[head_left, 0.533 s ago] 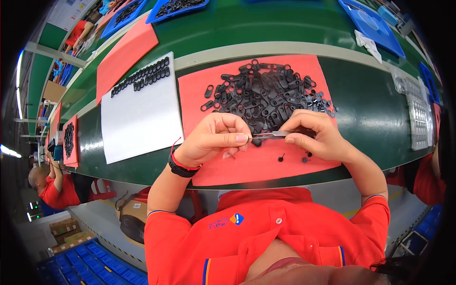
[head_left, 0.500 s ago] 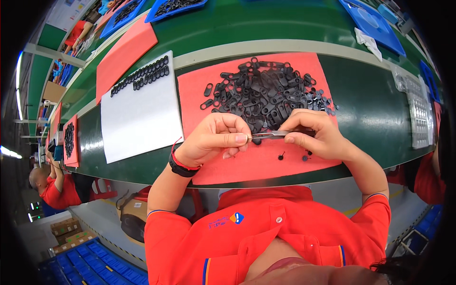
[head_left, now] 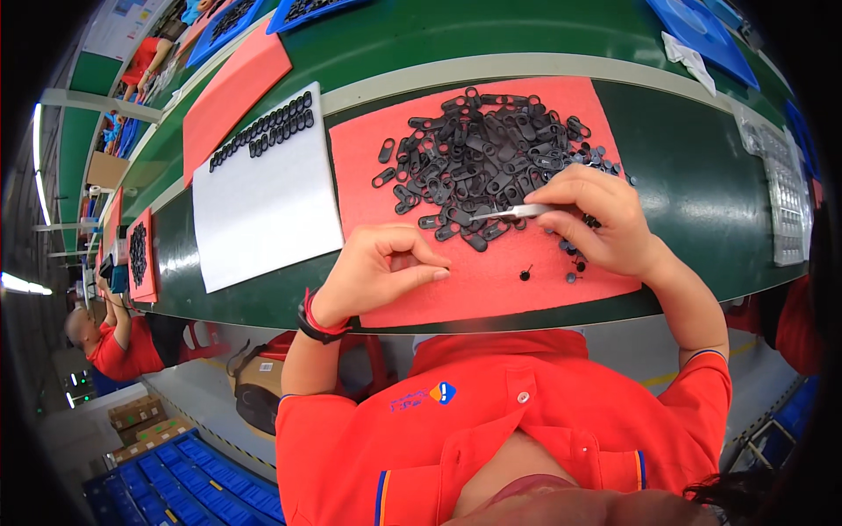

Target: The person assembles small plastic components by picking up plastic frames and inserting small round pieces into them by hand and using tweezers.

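My right hand (head_left: 601, 215) grips a pair of metal tweezers (head_left: 524, 210), their tips pointing left over the near side of a pile of small black oval parts (head_left: 491, 149), each with a hole. My left hand (head_left: 381, 267) is closed in a pinch above the pink mat (head_left: 474, 294), thumb against forefinger. Whatever it holds, if anything, is too small to make out. Small dark round pieces (head_left: 605, 160) lie at the pile's right edge. A few more, such as a round piece with a thin stem (head_left: 525, 275), lie near my right hand.
Left of the mat, a white foam sheet (head_left: 263, 215) bears rows of black oval parts (head_left: 281, 130). Clear plastic trays (head_left: 783, 206) stand at the right. Blue trays (head_left: 702, 39) sit beyond the pale rail (head_left: 491, 68). Another person (head_left: 132, 342) works at far left.
My hands have moved apart. The right one carried the tweezers up to the pile's near side; the left drew back toward me and to the left.
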`<act>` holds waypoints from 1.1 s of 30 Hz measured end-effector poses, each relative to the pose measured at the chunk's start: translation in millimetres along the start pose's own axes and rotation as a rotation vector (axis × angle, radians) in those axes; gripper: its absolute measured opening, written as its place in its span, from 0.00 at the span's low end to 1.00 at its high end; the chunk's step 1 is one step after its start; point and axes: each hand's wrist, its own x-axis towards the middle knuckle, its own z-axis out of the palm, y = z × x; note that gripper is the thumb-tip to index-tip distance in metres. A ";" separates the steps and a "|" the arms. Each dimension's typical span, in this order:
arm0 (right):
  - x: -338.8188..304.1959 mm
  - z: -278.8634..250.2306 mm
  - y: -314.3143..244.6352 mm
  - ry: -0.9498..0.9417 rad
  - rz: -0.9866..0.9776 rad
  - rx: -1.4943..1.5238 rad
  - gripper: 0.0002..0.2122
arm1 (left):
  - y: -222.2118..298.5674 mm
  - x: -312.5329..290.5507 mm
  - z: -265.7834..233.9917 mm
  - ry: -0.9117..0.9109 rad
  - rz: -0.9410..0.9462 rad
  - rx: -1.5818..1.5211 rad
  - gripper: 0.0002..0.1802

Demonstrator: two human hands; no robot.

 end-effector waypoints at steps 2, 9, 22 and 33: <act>0.2 -1.3 -1.3 0.010 0.080 0.027 0.09 | -2.2 -3.3 1.9 0.048 0.024 0.350 0.06; 0.1 -3.6 0.7 0.005 0.159 0.051 0.08 | -2.9 -2.8 9.3 0.241 0.338 0.795 0.08; 0.8 -4.0 -1.2 0.119 0.380 0.137 0.06 | 3.5 57.8 38.7 0.230 0.556 0.965 0.09; -0.4 -3.2 -2.2 0.122 0.372 0.145 0.06 | 1.7 64.9 24.4 0.289 0.516 0.676 0.06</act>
